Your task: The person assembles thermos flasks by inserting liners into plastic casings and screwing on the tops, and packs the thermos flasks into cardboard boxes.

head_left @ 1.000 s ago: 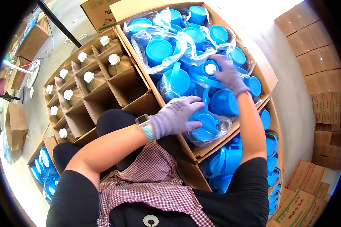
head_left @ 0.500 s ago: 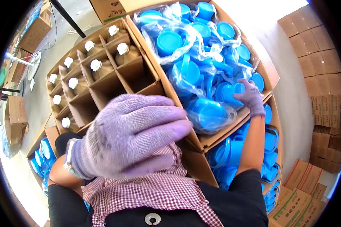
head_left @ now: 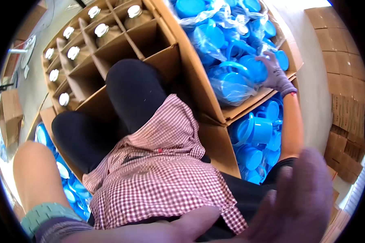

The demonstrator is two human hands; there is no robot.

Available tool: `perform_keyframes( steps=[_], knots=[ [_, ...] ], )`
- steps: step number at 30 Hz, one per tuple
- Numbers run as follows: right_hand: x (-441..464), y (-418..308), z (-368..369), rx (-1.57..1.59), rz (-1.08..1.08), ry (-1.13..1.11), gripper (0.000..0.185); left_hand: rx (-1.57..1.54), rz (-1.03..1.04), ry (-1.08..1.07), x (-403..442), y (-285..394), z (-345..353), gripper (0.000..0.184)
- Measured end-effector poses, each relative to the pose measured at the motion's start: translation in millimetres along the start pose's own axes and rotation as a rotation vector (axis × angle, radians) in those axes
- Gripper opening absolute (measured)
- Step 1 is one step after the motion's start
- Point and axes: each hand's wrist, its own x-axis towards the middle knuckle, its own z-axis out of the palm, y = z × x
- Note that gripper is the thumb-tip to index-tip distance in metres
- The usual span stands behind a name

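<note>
My left hand, in a purple glove, is very close to the camera along the bottom edge. Its fingers are stretched out and the thumb is apart from them, with nothing seen in it; part of the palm is cut off. At the right end of a large cardboard box, my gloved right hand has its fingers curled round the end of a blue plastic jug. Other blue jugs lie around it in clear plastic bags. The fingers' grip is partly hidden.
To the left stands a divided carton with several white-capped bottles in its cells. A lower box of blue jugs sits beneath my right arm. My knees are against the carton. Cardboard boxes are stacked at far right.
My left hand has swung from in front of the carton down to the bottom edge, close to the camera. My view has tilted downward; my right hand stays at the blue jugs.
</note>
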Motion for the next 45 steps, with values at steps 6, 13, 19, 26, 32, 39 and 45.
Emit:
perform_keyframes(
  steps=[6,13,19,26,32,39,45],
  knots=[
    [9,29,17,-0.004,-0.025,-0.087,0.094,-0.043,0.057,0.039,10,22,4,0.035],
    [31,-7,44,-0.055,0.892,-0.081,0.104,-0.075,0.071,0.063,14,37,8,0.032],
    [13,61,38,0.302,-0.063,-0.198,0.051,-0.088,0.099,0.051,15,41,8,0.029],
    [4,3,42,-0.318,0.276,0.648,0.067,-0.142,0.170,0.009,13,42,17,0.027],
    [-2,-41,59,-0.035,0.891,0.469,0.087,-0.266,0.176,-0.058,3,31,23,0.026],
    [14,-12,16,0.120,0.536,0.353,0.088,-0.040,-0.405,-0.196,-100,-3,8,0.031],
    [45,-19,-68,0.201,0.370,0.730,0.086,0.355,-1.288,-0.006,-243,41,-29,0.037]
  ],
)
